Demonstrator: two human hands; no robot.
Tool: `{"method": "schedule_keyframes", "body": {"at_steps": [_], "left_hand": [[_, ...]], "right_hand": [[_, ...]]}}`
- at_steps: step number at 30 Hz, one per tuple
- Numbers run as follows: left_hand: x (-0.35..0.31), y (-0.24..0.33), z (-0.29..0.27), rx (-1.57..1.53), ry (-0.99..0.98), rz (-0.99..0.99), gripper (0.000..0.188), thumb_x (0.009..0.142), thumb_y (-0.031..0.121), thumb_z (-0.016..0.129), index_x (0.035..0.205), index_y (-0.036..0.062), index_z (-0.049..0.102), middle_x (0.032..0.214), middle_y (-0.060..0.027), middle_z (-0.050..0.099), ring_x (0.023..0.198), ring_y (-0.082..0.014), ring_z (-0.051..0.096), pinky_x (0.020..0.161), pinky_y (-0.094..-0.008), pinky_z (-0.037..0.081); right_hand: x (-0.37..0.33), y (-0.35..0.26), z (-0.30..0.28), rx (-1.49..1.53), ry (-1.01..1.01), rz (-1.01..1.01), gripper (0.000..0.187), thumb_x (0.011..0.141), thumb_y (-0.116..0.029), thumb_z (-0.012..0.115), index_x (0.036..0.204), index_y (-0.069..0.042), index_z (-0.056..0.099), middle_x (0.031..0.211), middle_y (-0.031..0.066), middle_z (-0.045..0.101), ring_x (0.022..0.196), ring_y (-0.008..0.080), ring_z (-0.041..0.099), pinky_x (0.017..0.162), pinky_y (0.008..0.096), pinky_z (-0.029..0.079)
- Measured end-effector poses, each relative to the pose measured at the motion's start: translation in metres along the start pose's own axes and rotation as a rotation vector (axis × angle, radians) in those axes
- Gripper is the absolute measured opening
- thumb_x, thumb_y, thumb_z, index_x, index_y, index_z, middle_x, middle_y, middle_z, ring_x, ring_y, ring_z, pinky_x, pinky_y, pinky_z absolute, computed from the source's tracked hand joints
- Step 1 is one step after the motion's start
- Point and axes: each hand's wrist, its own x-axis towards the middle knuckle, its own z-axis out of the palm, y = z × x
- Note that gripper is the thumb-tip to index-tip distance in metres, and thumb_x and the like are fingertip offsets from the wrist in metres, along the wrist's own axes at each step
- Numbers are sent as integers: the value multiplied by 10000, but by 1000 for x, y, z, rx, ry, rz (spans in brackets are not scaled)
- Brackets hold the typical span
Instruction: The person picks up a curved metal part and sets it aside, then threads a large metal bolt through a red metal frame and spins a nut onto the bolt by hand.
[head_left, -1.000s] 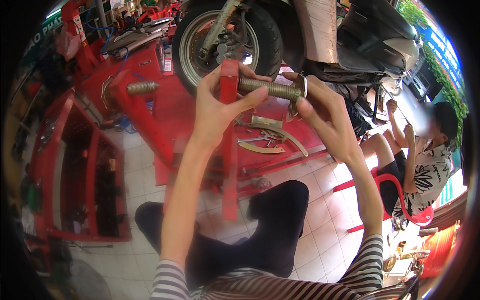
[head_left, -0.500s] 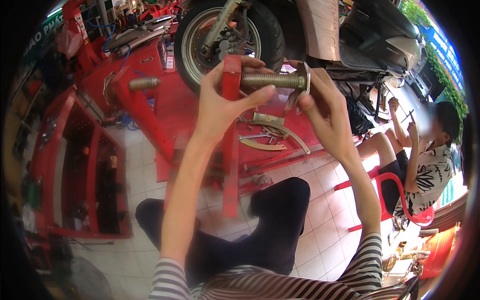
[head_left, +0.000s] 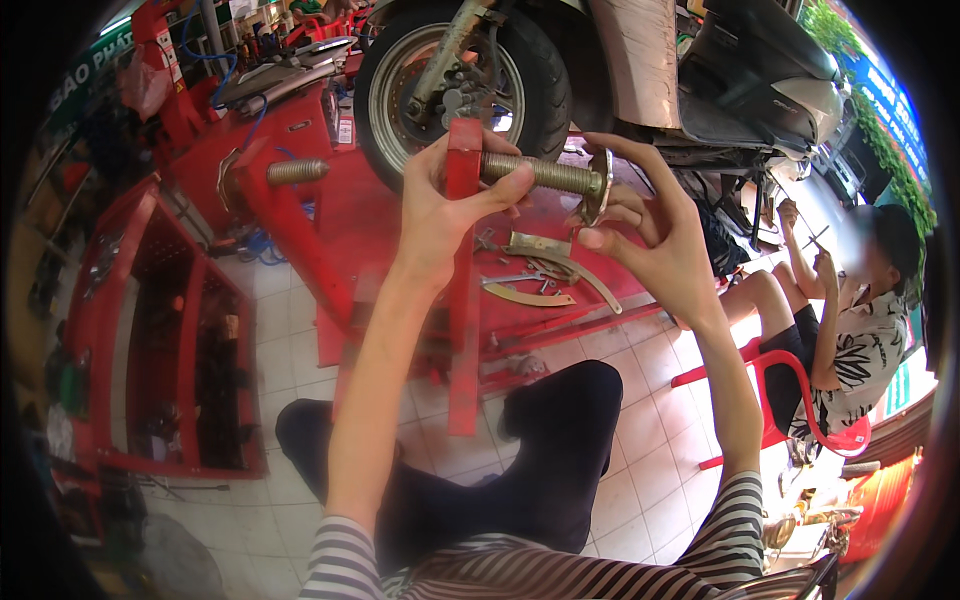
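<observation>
The right hand [head_left: 655, 225] has loosened since half a second ago: its thumb has slipped lower and clear, the index finger reaches up over the disc [head_left: 601, 185], and the curled fingers lie at its edge, so thumb and fingers now stand apart. The disc, seen nearly edge-on then, now shows tilted. I judge this a change of grip between turns of the bolt [head_left: 545, 174], which spans the gap between the two hands with the disc at its right-hand end. The left hand [head_left: 440, 200] is clamped on the bolt beside the red post [head_left: 463, 155], its thumb now laid farther over the threads; that seems to steady the bolt while the right regrips. Left of the left hand, a second bolt [head_left: 297, 171] juts out untouched; below and between the hands lie curved strips [head_left: 590, 272]
</observation>
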Motion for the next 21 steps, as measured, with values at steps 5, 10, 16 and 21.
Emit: {"method": "schedule_keyframes", "body": {"at_steps": [5, 10, 16, 21], "left_hand": [[-1, 4, 1, 85, 18, 31, 266, 825, 98, 745, 1015, 4, 585, 852, -102, 679, 749, -178, 680, 631, -289, 527], [0, 3, 2, 40, 55, -27, 322, 747, 100, 826, 980, 16, 619, 851, -52, 679, 734, -103, 644, 637, -236, 527], [-1, 2, 2, 1, 19, -35, 318, 754, 103, 821, 984, 14, 620, 862, -56, 684, 748, -95, 640, 663, -238, 530], [0, 6, 3, 82, 22, 34, 283, 802, 89, 767, 1010, 6, 594, 893, -100, 689, 778, -159, 678, 658, -275, 543]], "right_hand": [[1, 10, -7, -311, -31, -89, 484, 844, -65, 741, 1268, 35, 530, 1100, 71, 611, 832, 89, 634, 697, 218, 498], [11, 5, -18, -59, -141, 218, 469, 872, -98, 718, 1284, 18, 525, 1092, 99, 626, 847, 101, 647, 757, 243, 495], [1, 14, 2, -195, 65, -160, 447, 909, -221, 686, 1268, 1, 538, 894, 95, 672, 873, 113, 648, 808, 268, 488], [11, 7, -4, -282, -46, -52, 429, 945, -293, 636, 1251, -5, 549, 857, 93, 663, 796, 127, 650, 778, 269, 487]]}}
